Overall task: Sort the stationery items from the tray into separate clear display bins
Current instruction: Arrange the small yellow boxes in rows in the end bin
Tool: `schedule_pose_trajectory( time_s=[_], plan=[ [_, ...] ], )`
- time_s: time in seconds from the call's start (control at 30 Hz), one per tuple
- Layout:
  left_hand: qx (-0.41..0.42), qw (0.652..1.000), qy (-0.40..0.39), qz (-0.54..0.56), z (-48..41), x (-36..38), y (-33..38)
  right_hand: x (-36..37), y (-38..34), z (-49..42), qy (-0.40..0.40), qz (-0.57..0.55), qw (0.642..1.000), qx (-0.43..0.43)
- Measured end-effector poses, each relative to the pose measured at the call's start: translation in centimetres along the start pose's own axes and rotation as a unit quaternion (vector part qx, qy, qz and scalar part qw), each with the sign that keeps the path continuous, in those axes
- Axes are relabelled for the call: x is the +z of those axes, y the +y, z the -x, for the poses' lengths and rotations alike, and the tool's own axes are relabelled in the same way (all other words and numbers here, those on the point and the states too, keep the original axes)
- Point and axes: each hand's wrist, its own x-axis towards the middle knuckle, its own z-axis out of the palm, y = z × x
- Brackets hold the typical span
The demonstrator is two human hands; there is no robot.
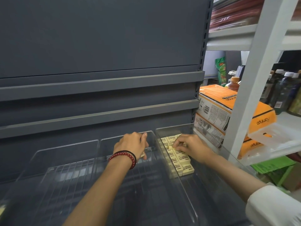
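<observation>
Three clear display bins stand side by side on a dark grey shelf. The right bin [187, 190] holds several pale yellow erasers [180, 162] with dark print, packed in rows. My right hand [192, 147] is inside that bin, fingers pinched on one eraser [171, 146] on top of the rows. My left hand [132, 144], with a red bead bracelet at the wrist, rests in the middle bin [123, 185] with its fingers curled; the corner of a small eraser [143, 154] shows under the palm. The left bin [48, 160] has nothing visible in it.
Grey shelf rails [101, 85] run above the bins. To the right, orange and white cartons [216, 108] are stacked beside a white rack upright [254, 75]. A white plastic tray [276, 136] juts from the rack, with dark bottles [283, 90] behind and green boxes [273, 167] below.
</observation>
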Motion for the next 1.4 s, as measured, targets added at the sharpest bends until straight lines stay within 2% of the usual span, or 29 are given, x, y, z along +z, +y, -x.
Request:
schedule_pose_trajectory(
  time_s=[0.13, 0.27, 0.47, 0.63, 0.73, 0.8, 0.93, 1.1, 1.17, 1.3, 1.4],
  plan=[
    [0.018, 1.000, -0.011, -0.006, -0.2, 0.5, 0.1, -0.8, 0.4, 0.1, 0.030, 0.000, 0.999, 0.044],
    [0.045, 0.998, -0.049, 0.004, -0.4, 0.7, -0.2, 0.1, 0.8, 0.0, -0.041, -0.033, 0.997, 0.063],
    [0.040, 0.994, -0.105, -0.008, -0.4, 1.0, -0.3, 0.1, 0.6, 0.3, 0.004, -0.017, 0.997, 0.079],
    [0.046, 0.995, -0.093, 0.000, -0.6, 1.1, -0.6, -0.6, 0.1, 0.6, 0.006, 0.020, 0.999, 0.041],
    [0.056, 0.989, -0.132, 0.037, -0.7, 1.2, -0.8, -0.5, 0.1, 0.6, -0.046, 0.003, 0.999, 0.011],
    [0.060, 0.987, -0.147, 0.039, -0.7, 1.3, -0.7, 0.0, -0.1, 0.4, -0.050, 0.021, 0.998, 0.014],
    [0.074, 0.988, -0.132, 0.036, -0.6, 1.4, -0.5, 0.3, -0.6, 0.1, -0.019, 0.059, 0.997, 0.039],
    [0.027, 0.996, -0.082, 0.023, -0.4, 0.8, -0.2, -0.1, 0.1, 0.5, -0.051, 0.076, 0.996, 0.010],
    [0.023, 0.998, -0.050, -0.004, -0.7, 0.6, -0.2, -0.1, 0.1, 0.4, -0.032, 0.090, 0.995, 0.035],
    [0.045, 0.998, -0.047, 0.011, -0.8, 0.9, -0.5, -0.2, -0.1, 0.0, 0.062, 0.055, 0.985, 0.151],
    [0.037, 0.998, -0.049, 0.020, -0.8, 1.0, -0.9, -0.2, 0.3, -0.4, 0.092, 0.108, 0.971, 0.192]
  ],
)
